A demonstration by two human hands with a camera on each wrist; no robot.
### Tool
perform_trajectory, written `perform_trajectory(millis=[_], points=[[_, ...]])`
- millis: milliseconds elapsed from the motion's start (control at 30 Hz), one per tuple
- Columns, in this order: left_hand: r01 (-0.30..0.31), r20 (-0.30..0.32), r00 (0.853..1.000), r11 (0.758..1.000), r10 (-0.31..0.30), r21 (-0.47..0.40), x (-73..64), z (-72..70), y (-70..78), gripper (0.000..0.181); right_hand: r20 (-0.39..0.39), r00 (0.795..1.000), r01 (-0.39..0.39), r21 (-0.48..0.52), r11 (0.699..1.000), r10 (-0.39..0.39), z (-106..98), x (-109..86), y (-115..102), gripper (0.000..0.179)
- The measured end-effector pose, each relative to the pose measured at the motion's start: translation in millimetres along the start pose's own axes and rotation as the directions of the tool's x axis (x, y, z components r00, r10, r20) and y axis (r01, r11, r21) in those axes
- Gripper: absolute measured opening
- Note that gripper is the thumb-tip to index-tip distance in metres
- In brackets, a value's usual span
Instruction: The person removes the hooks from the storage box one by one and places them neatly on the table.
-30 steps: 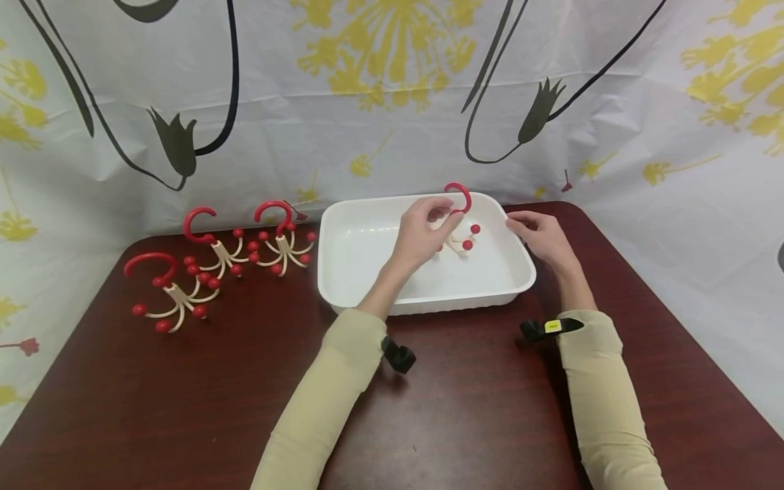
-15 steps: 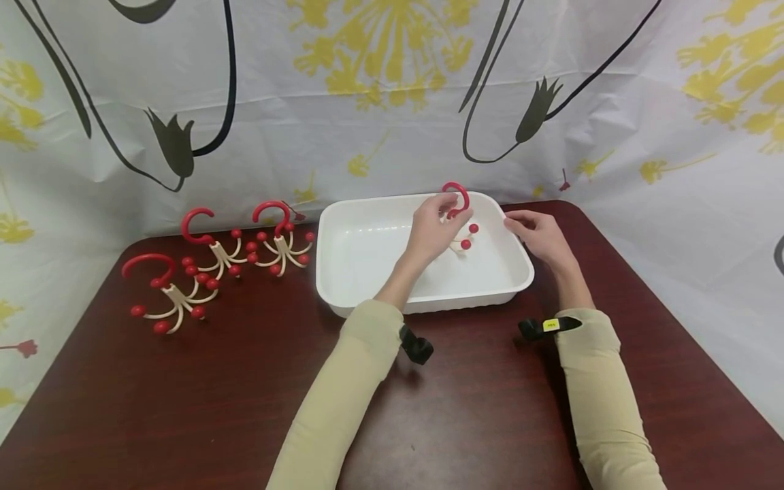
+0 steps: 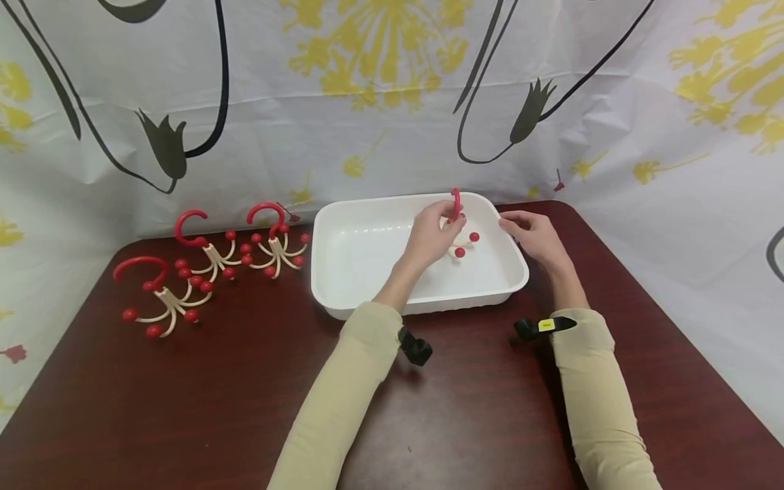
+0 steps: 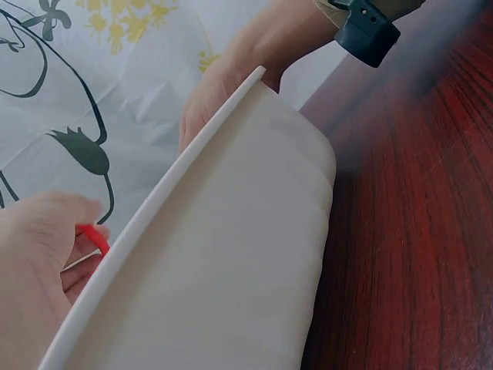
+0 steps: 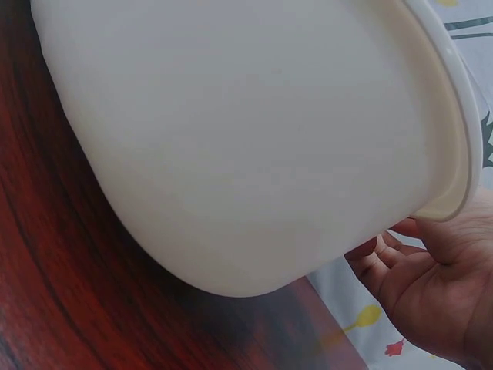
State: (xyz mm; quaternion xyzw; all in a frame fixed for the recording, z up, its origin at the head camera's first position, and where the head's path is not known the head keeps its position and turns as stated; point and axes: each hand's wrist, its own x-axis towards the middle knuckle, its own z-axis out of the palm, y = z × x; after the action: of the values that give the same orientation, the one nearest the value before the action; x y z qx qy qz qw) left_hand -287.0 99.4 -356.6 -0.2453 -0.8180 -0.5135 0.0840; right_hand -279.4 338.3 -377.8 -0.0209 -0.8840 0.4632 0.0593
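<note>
In the head view a white tray point(image 3: 361, 272) stands at the back of the table. Inside its right end is a hanger with cream curved arms and red ball tips point(image 3: 460, 252); its red hook is seen edge-on. My left hand point(image 3: 429, 235) pinches this hanger near the base of the hook, hiding part of the arms. The left wrist view shows a bit of the red hook point(image 4: 96, 239) between the fingers, behind the tray wall. My right hand point(image 3: 542, 241) holds the tray's right rim, its fingers curled under the edge in the right wrist view point(image 5: 431, 277).
Left of the tray stand three more such hangers: one near the tray point(image 3: 277, 253), one behind point(image 3: 211, 253) and one at the far left point(image 3: 168, 299). A patterned white cloth point(image 3: 392, 156) hangs behind the dark wood table point(image 3: 214, 401).
My left hand has moved to the right within the tray. The hanger in it has turned, so the hook changes from a broad curve to edge-on. My right hand keeps its place on the rim.
</note>
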Motion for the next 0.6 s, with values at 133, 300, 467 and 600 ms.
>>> perform_trajectory(millis=[133,300,467,600], points=[[-0.006,-0.046,0.999,0.999,0.003,-0.051,-1.6,-1.7,0.2,0.017,0.001,1.0,-0.01,-0.006,1.0,0.01,0.0,-0.2,-1.3,0.05],[-0.012,-0.09,0.996,0.997,0.005,-0.081,-4.2,-3.8,1.4,0.018,0.003,1.0,-0.016,-0.011,1.0,0.016,0.6,-1.0,-2.0,0.051],[-0.017,-0.115,0.993,0.996,0.007,-0.087,-6.5,-5.2,1.1,0.02,-0.003,1.0,-0.025,-0.019,0.999,0.025,1.4,-1.6,-2.1,0.051],[-0.032,-0.148,0.989,0.994,0.016,-0.109,-8.0,-8.6,1.1,0.022,-0.001,1.0,-0.028,-0.017,0.999,0.028,1.6,-2.2,-2.5,0.05]])
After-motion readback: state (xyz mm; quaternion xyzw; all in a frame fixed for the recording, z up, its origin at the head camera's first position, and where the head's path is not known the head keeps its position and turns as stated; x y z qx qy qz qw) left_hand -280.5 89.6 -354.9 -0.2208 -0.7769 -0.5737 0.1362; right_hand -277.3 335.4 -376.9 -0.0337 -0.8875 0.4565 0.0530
